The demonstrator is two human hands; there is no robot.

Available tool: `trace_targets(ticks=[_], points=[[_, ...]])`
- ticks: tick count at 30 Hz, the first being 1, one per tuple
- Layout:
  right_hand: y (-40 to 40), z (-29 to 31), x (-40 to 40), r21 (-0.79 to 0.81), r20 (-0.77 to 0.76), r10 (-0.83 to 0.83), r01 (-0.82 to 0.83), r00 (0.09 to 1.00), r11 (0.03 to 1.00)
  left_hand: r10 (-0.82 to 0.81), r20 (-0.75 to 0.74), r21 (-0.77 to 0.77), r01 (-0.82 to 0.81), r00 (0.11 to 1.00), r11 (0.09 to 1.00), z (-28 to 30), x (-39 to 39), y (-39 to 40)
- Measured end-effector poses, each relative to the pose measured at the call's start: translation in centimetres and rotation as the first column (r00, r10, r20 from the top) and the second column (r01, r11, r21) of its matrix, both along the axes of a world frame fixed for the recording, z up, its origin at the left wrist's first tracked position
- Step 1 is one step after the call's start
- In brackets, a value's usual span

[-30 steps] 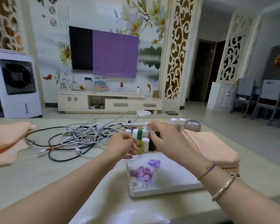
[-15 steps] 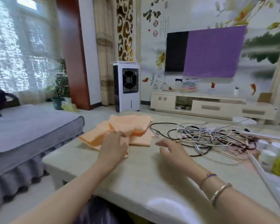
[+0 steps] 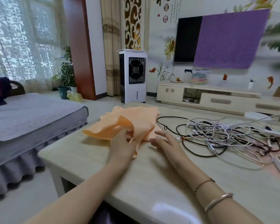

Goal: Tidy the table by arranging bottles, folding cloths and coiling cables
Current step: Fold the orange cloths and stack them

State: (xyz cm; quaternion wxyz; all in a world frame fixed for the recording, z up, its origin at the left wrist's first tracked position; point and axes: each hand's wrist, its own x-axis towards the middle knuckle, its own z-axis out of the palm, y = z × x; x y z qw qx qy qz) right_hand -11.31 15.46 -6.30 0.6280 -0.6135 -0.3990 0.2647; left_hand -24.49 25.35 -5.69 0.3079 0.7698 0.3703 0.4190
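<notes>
Cloth (image 3: pixel 132 125) in a soft peach colour is lying rumpled at the far left end of the tabletop (image 3: pixel 90 157), with one edge curling up in a loose flap. The left hand (image 3: pixel 122 143) is pinching into the near folds of it, fingers curled round the fabric, while the right hand (image 3: pixel 164 140) is hovering just beside the cloth's right edge with fingers spread and holding nothing; whether its fingertips are touching the fabric is hard to say from this angle. To the right, a tangle of black and white cables (image 3: pixel 224 135) is sprawling over the tabletop, its nearest black loop lying just beside the cloth.

Judging by how it is drooping and creasing, the cloth is going to handle as light, limp and without any stiffness, so it will sag wherever it is not supported. It is probably best taken at two corners or along one edge, a hand at each, so it can be shaken flat before folding. Gripping the bunched middle, as the left hand is doing, will likely only drag the heap. Care is needed not to snag the neighbouring cable loop.
</notes>
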Motion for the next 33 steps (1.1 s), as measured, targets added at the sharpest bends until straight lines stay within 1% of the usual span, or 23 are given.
trace_targets(ticks=[1,3,4,5,7,8,10,11,12,14,15,16,17,18,19,20,21,23,25,27,29,30,33], points=[[0.0,0.0,0.0,0.019,-0.078,0.014,-0.013,0.997,1.0,-0.015,-0.002,0.03,0.015,1.0,0.999,0.2,0.4,-0.5],[0.0,0.1,0.4,0.038,-0.186,0.036,-0.03,0.982,0.999,-0.16,-0.002,0.052,0.16,0.987,0.986,0.9,1.1,-2.0],[0.0,0.1,0.7,0.03,-0.211,0.038,-0.033,0.977,0.999,-0.244,-0.022,0.065,0.245,0.97,0.967,1.1,1.5,-2.7],[-0.3,0.3,0.9,0.024,-0.231,0.035,-0.03,0.972,0.999,-0.302,-0.082,0.08,0.308,0.95,0.948,1.5,1.7,-3.5],[-1.0,0.8,1.2,0.006,-0.199,-0.013,0.014,0.98,1.0,-0.364,-0.177,0.097,0.384,0.914,0.918,2.0,2.0,-4.5],[-1.3,1.0,1.5,-0.007,-0.134,-0.074,0.073,0.988,0.997,-0.376,-0.188,0.101,0.398,0.908,0.912,2.2,2.0,-4.8],[-1.7,1.2,2.3,-0.004,0.022,-0.208,0.208,0.978,0.978,-0.323,-0.198,0.162,0.356,0.926,0.92,2.6,1.9,-4.9],[-2.0,1.5,2.6,0.031,0.048,-0.248,0.247,0.968,0.969,-0.271,-0.198,0.219,0.312,0.942,0.925,2.8,1.9,-5.0],[-2.3,1.8,2.8,0.063,0.04,-0.292,0.289,0.956,0.955,-0.209,-0.208,0.293,0.265,0.955,0.918,3.0,1.8,-5.0],[-3.0,2.5,3.4,0.116,-0.089,-0.405,0.413,0.91,0.903,-0.076,-0.292,0.425,0.2,0.954,0.883,3.4,1.9,-5.1],[-3.4,2.8,3.9,0.131,-0.163,-0.473,0.494,0.866,0.86,-0.021,-0.348,0.441,0.183,0.937,0.879,3.5,1.9,-5.0],[-4.0,3.0,4.6,0.133,-0.209,-0.556,0.587,0.804,0.799,0.016,-0.398,0.423,0.168,0.917,0.89,3.6,2.0,-4.9],[-4.7,3.2,5.2,0.136,-0.198,-0.641,0.669,0.741,0.731,0.03,-0.441,0.385,0.159,0.897,0.909,3.6,2.2,-4.6],[-5.4,3.2,5.8,0.138,-0.159,-0.714,0.731,0.682,0.668,0.029,-0.482,0.348,0.16,0.875,0.924,3.6,2.3,-4.4],[-6.0,3.2,6.3,0.134,-0.102,-0.761,0.766,0.641,0.628,0.028,-0.532,0.317,0.168,0.846,0.934,3.5,2.5,-4.1],[-6.4,3.1,6.5,0.112,-0.028,-0.774,0.771,0.633,0.626,0.039,-0.581,0.296,0.166,0.813,0.941,3.4,2.7,-3.8],[-6.7,2.9,6.6,0.091,0.064,-0.762,0.756,0.645,0.648,0.052,-0.617,0.282,0.159,0.785,0.946,3.3,2.8,-3.5],[-6.6,2.2,6.5,0.073,0.282,-0.718,0.732,0.637,0.678,0.062,-0.655,0.252,0.141,0.753,0.957,3.1,2.9,-3.0],[-6.2,1.9,6.0,0.077,0.467,-0.669,0.727,0.578,0.682,0.062,-0.668,0.254,0.149,0.742,0.956,2.9,2.9,-2.6],[-6.0,1.7,5.6,0.047,0.617,-0.591,0.725,0.52,0.687,0.091,-0.667,0.325,0.178,0.739,0.929,2.8,2.8,-2.2],[-6.0,1.5,5.6,0.009,0.721,-0.511,0.732,0.468,0.682,0.094,-0.666,0.379,0.228,0.74,0.897,2.7,2.6,-1.9],[-6.0,1.5,5.6,0.008,0.749,-0.494,0.738,0.443,0.674,0.075,-0.663,0.387,0.255,0.745,0.886,2.7,2.5,-1.9],[-5.9,1.8,5.6,0.062,0.783,-0.517,0.783,0.345,0.618,0.018,-0.607,0.407,0.292,0.794,0.865,2.9,2.3,-2.3]])
